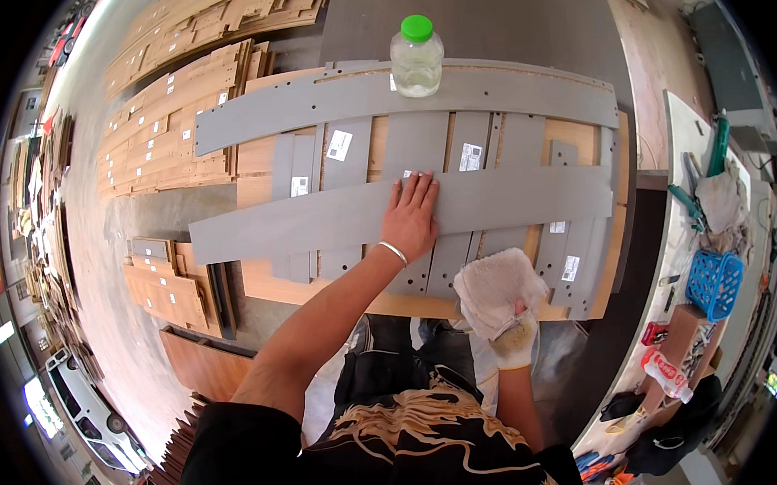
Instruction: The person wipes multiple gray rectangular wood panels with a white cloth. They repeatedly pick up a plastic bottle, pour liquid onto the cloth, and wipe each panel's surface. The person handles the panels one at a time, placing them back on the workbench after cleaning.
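Observation:
My left hand (411, 216) lies flat, fingers together, on a long grey panel (320, 220) that crosses a stack of grey boards on a wooden work surface (252, 280). A silver bracelet sits on that wrist. My right hand (516, 335), in a light glove, grips a folded white cloth (497, 286) just above the stack's near edge. A second long grey panel (516, 94) lies across the far side, with a clear plastic bottle (415, 60) with a green cap standing on it.
Stacks of wooden panels (164, 129) fill the floor at left and far left. At right runs a bench (683, 143) with a blue basket (714, 283), rags, green-handled tools and a small bottle. More boards (165, 289) lie low at left.

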The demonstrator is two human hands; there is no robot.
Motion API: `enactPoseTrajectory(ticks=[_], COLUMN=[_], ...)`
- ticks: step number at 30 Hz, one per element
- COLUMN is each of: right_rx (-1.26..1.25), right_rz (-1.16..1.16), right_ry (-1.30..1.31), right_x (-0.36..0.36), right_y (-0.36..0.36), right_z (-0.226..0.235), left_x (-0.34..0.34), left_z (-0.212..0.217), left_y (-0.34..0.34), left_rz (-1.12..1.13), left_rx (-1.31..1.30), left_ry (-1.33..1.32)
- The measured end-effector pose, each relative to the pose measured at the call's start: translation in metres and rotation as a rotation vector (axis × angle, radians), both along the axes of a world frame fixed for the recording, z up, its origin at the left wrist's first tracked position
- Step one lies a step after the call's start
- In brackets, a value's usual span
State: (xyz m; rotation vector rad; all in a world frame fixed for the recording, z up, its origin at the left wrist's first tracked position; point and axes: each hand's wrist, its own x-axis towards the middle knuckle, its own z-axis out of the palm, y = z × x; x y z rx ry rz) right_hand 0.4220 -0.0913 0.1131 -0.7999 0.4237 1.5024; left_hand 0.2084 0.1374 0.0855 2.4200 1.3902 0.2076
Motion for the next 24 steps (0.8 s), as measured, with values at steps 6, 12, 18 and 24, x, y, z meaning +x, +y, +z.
enactPoseTrajectory(ticks=[6, 12, 18, 24], right_rx=[0.087, 0.2, 0.177, 0.174], right_rz=[-0.05, -0.117, -0.063, 0.121], right_ry=[-0.075, -0.053, -0.037, -0.583], right_x=[0.019, 0.037, 0.028, -0.018], right_y=[-0.001, 0.024, 0.091, 0.146], right_z=[0.015, 0.033, 0.035, 0.037], left_x=[-0.023, -0.029, -0.047, -0.083], left_z=[-0.007, -0.007, -0.007, 0.01], left_y=[0.005, -0.009, -0.058, -0.127], left_rz=[0.208, 0.16, 0.087, 0.087], left_rx=[-0.06, -0.134, -0.203, -0.27], left_ry=[0.137, 0.162, 0.25, 0.238])
